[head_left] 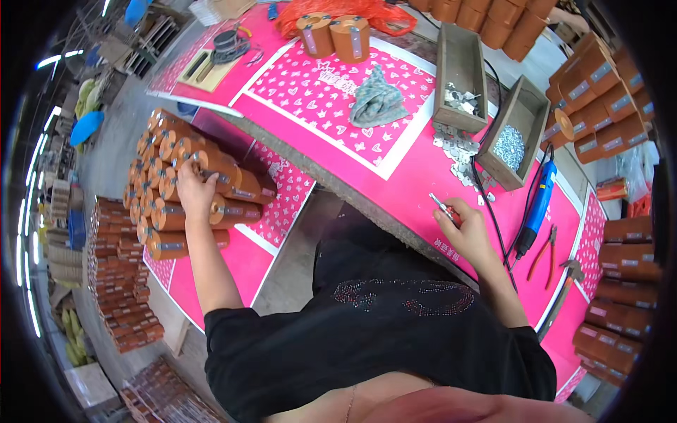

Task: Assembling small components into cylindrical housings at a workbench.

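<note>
Fingers (pixel 185 185) of left hand (pixel 194 194) grasping an orange cylinder (pixel 218 169) atop the stack (pixel 166 204); right hand (pixel 465 229) pinching a small metal piece (pixel 443 206) near blue electric screwdriver (pixel 537 208).

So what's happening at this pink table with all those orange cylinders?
A person in a black top works at a pink table. The left hand reaches to a stack of orange cylinders lying on their sides on a lower surface, resting on one of them. The right hand rests on the table, pinching a small metal piece. Nearby lie a blue power screwdriver, two wooden boxes of small metal parts, and two upright cylinders.
</note>
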Available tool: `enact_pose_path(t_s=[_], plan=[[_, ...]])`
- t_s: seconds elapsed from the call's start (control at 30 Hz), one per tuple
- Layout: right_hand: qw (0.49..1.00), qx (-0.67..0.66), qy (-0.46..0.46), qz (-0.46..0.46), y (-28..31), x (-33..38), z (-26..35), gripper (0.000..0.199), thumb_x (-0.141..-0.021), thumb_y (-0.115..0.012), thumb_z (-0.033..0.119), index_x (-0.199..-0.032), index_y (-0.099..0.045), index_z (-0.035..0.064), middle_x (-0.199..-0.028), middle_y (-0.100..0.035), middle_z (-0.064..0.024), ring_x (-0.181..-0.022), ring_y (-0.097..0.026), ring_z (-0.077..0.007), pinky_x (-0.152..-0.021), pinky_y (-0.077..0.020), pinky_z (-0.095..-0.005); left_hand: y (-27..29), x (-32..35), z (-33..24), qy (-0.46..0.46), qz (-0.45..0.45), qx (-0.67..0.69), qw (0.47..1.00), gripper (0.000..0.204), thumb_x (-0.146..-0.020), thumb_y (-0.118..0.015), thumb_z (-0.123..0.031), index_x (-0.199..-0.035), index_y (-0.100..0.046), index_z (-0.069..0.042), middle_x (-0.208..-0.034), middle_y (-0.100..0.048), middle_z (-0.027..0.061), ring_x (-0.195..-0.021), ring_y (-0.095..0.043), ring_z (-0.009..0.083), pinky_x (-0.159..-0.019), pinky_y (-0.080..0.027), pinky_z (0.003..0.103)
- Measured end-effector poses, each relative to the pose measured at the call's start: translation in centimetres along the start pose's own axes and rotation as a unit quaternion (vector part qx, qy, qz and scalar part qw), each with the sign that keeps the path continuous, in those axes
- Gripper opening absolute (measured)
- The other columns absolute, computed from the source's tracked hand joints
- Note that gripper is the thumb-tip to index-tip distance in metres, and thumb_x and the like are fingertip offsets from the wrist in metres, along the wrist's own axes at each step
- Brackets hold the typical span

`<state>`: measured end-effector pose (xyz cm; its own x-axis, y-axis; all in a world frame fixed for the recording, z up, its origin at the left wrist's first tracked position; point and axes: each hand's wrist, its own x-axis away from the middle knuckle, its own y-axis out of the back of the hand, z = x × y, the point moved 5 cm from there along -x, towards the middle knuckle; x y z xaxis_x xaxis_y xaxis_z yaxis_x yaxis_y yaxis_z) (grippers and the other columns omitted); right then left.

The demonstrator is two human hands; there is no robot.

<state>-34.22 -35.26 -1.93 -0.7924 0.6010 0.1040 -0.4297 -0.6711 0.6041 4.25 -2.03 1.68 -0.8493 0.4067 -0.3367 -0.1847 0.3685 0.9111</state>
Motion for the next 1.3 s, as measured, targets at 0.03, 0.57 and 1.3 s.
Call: enact_pose_path(t_s=[0.03,0.57,1.3], plan=[[0.999,-0.004,0.019,-0.027,-0.6,0.1,-0.3,0.020,-0.076,-0.064,0.019,-0.088,-0.058,0.0030,-0.059,-0.055,-0.0102,-0.050,-0.057,-0.0194,-0.046,-0.0425,-0.0338,1.2,-0.4,-1.2,-0.009,-0.033,-0.031,0.999,0.060,-0.066,-0.074,-0.018,-0.115,-0.044,-0.003,-0.109,-0.049,0.0171,-0.102,-0.047,0.0323,-0.088,-0.038,0.039],[0.978,-0.076,0.124,-0.149,0.1,-0.6,-2.4,0.019,-0.075,-0.062,0.013,-0.088,-0.056,0.0003,-0.065,-0.057,-0.0136,-0.056,-0.059,-0.0273,-0.050,-0.0449,-0.0338,-14.9,-18.2,-32.9,-0.236,0.004,0.105,0.966,0.051,-0.064,-0.074,-0.020,-0.107,-0.052,-0.005,-0.119,-0.041,0.0170,-0.112,-0.040,0.0341,-0.093,-0.037,0.039],[0.820,-0.486,0.074,-0.292,1.8,-0.4,-7.8,0.010,-0.088,-0.049,0.011,-0.094,-0.051,0.0023,-0.058,-0.043,0.0027,-0.047,-0.038,-0.0038,-0.041,-0.0285,-0.0193,-0.8,13.7,-36.4,-0.417,0.153,0.395,0.804,0.033,-0.054,-0.072,-0.007,-0.080,-0.052,-0.002,-0.113,-0.051,0.0105,-0.110,-0.042,0.0347,-0.093,-0.036,0.040]])
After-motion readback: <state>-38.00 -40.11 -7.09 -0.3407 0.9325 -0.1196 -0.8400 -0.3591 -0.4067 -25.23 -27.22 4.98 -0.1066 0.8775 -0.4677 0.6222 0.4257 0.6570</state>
